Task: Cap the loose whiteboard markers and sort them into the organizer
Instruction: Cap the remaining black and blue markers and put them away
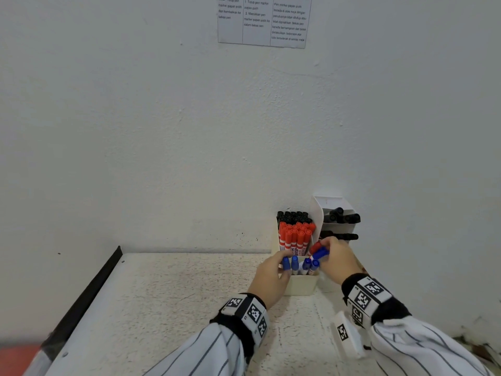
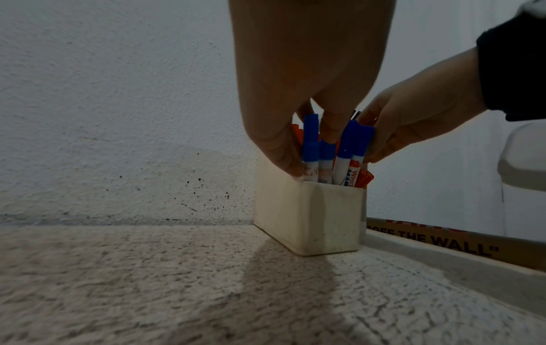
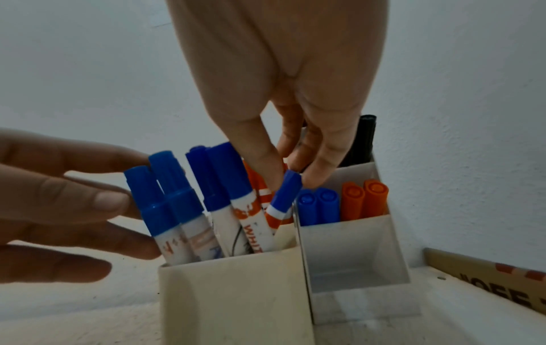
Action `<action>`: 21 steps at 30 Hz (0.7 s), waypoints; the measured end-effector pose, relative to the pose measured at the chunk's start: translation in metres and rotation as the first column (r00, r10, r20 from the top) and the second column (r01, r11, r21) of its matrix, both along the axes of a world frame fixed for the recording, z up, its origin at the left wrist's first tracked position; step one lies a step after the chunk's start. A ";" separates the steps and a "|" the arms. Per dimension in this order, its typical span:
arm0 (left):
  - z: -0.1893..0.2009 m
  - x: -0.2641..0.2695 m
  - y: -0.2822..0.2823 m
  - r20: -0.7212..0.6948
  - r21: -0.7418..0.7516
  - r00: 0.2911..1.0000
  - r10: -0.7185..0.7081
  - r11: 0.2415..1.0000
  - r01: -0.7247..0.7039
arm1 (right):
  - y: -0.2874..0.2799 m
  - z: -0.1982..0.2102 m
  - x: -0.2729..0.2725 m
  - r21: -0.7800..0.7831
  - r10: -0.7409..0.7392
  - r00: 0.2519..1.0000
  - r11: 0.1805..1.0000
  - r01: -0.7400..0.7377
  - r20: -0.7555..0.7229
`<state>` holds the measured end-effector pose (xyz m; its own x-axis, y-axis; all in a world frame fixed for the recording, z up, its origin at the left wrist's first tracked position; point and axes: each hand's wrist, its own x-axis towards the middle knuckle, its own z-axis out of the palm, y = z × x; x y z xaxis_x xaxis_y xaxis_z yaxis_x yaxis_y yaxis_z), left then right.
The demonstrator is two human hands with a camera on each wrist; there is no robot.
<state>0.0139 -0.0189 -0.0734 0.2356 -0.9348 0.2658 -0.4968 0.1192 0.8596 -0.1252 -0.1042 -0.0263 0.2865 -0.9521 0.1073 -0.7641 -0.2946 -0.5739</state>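
On the speckled bench (image 1: 168, 294), the cream organizer (image 2: 307, 217) is standing against the wall, and both hands are working at its nearest compartment. The left hand (image 1: 271, 280) is reaching in from the left with its fingers (image 3: 97, 203) held fairly straight and spread, pressing against the outermost blue-capped whiteboard markers (image 3: 177, 200), which are standing upright and leaning a little to the left; whether they are curling round any marker I cannot tell. The right hand (image 1: 340, 263) is coming down from above, its fingers (image 3: 260, 149) narrowly pinching the cap end of one more blue marker (image 3: 285, 195), tilted and partly lowered at the right edge of that same compartment. Just beside it, a white divided box (image 3: 351, 252) is holding two blue and two orange markers (image 3: 365, 198), caps up. Farther back, red markers (image 1: 296, 236) and then black markers (image 1: 292, 216) are filling the rear sections. On the wall above, a printed sheet (image 1: 263, 21) is hanging.
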 end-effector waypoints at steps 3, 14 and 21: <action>-0.002 0.000 -0.002 -0.008 -0.009 0.999 0.039 0.999 -0.039 | 0.003 -0.002 -0.003 0.008 0.036 0.999 0.999 -0.036 -0.001; -0.001 0.002 -0.004 0.003 -0.093 0.994 0.106 0.990 -0.105 | -0.007 -0.015 -0.017 -0.233 0.140 0.981 0.967 -0.106 0.137; 0.003 -0.004 -0.002 -0.113 0.024 0.990 0.082 0.997 -0.080 | -0.002 -0.026 -0.017 -0.117 0.237 0.970 0.966 -0.229 0.055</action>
<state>0.0098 -0.0208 -0.0700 0.3384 -0.9161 0.2152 -0.4032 0.0654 0.9128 -0.1422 -0.1065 -0.0519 0.4873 -0.8413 0.2340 -0.6272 -0.5237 -0.5765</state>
